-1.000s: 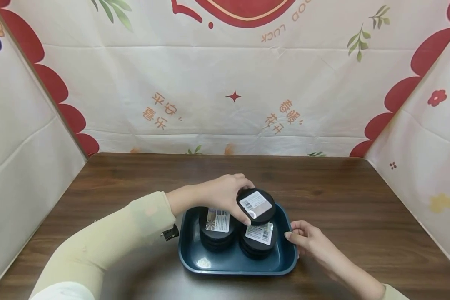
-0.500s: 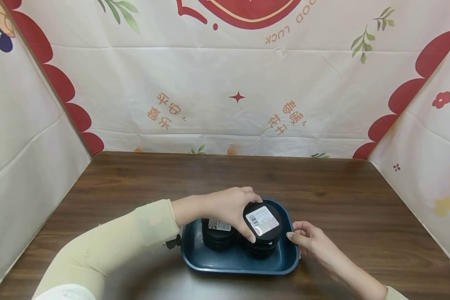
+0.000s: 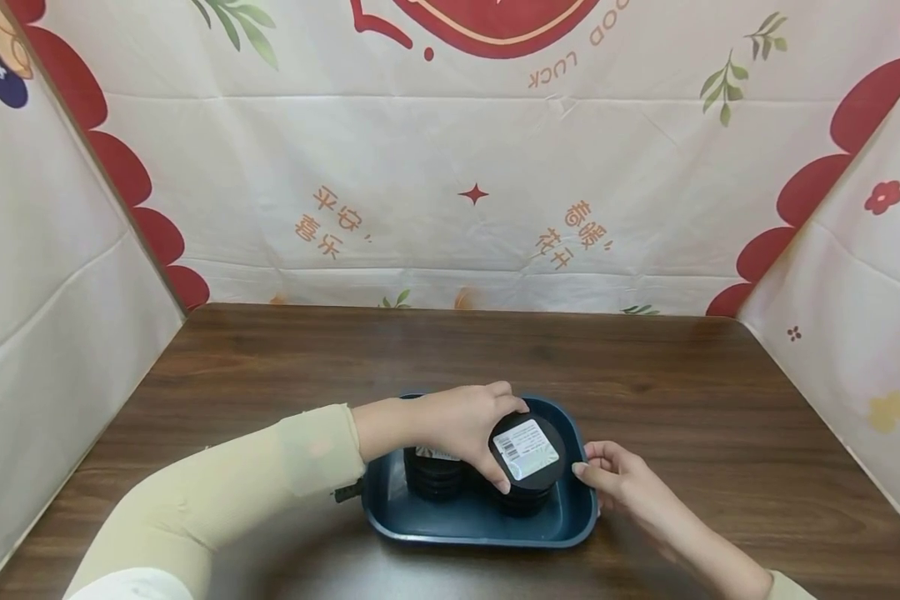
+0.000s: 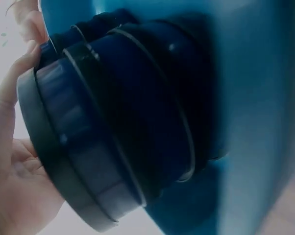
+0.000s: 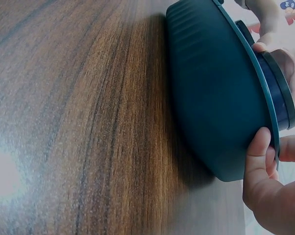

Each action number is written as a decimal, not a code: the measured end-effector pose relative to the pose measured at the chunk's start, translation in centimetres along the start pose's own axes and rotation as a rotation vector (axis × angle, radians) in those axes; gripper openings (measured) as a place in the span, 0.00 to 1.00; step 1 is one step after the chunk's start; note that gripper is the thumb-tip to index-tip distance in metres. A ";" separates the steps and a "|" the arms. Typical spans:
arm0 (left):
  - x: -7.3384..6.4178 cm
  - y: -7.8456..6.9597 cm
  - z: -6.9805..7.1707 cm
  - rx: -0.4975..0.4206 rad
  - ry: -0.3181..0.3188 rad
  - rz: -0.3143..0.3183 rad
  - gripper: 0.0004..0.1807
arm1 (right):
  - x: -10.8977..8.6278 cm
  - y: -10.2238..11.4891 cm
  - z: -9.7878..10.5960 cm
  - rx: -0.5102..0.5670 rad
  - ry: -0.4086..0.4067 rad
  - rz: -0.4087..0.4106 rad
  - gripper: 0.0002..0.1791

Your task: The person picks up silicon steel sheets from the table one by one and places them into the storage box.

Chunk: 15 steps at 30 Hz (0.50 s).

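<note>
In the head view, my left hand [image 3: 465,425] grips a black round jar [image 3: 527,450] by its sides, thumb at the front and fingers behind. Its lid carries a white label. The jar sits tilted over the right-hand stack of similar black jars [image 3: 523,502] in a dark blue tray [image 3: 465,540]. Partly under the left hand stands another stack of jars [image 3: 431,479]. My right hand [image 3: 621,482] pinches the tray's right rim; the right wrist view has the thumb and fingers on either side of that rim. In the left wrist view, stacked jars [image 4: 108,117] fill the middle.
The tray rests on a brown wood-grain table [image 3: 270,358]. A small black object [image 3: 347,492] shows by the left sleeve. White printed cloth [image 3: 435,142] closes off the back and both sides.
The left hand has lowered the held jar towards me and slightly right, over the right-hand stack, covering the label beneath. The right hand keeps hold of the tray rim.
</note>
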<state>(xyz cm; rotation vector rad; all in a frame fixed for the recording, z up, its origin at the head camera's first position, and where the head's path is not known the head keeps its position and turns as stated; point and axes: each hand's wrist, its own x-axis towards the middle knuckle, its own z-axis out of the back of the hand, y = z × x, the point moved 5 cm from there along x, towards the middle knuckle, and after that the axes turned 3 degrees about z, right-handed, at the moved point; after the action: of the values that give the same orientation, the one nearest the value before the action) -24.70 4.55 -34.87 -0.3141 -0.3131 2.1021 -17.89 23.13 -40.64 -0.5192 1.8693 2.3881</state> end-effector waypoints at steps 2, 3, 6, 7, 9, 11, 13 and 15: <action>-0.2 0.0 -0.2 0.009 0.003 0.014 0.51 | 0.0 -0.1 0.0 0.001 0.001 0.005 0.25; -0.4 0.0 -0.3 0.013 0.006 0.020 0.51 | 0.0 -0.1 0.0 0.000 0.000 0.006 0.24; -0.7 -0.1 -0.5 0.009 0.012 0.032 0.52 | 0.0 -0.2 0.1 -0.001 -0.002 0.006 0.24; -0.7 -0.1 -0.5 0.004 0.013 0.037 0.52 | 0.0 -0.2 0.1 0.000 -0.005 0.004 0.25; -0.7 -0.1 -0.5 -0.004 0.012 0.041 0.52 | 0.0 -0.1 0.2 -0.004 -0.016 -0.005 0.25; -0.8 -0.1 -0.5 -0.011 0.010 0.044 0.52 | -0.1 0.0 0.1 -0.018 -0.032 -0.005 0.25; -0.9 -0.1 -0.6 -0.008 0.013 0.051 0.52 | -0.1 0.2 0.1 -0.084 -0.062 0.009 0.24; -1.0 -0.2 -0.6 0.005 0.019 0.059 0.52 | -0.2 0.5 0.0 -0.202 -0.103 0.050 0.22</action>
<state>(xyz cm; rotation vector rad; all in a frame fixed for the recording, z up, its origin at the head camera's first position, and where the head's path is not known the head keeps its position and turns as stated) -23.89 3.87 -35.26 -0.3437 -0.2907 2.1560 -17.84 23.04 -40.11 -0.3581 1.6294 2.5985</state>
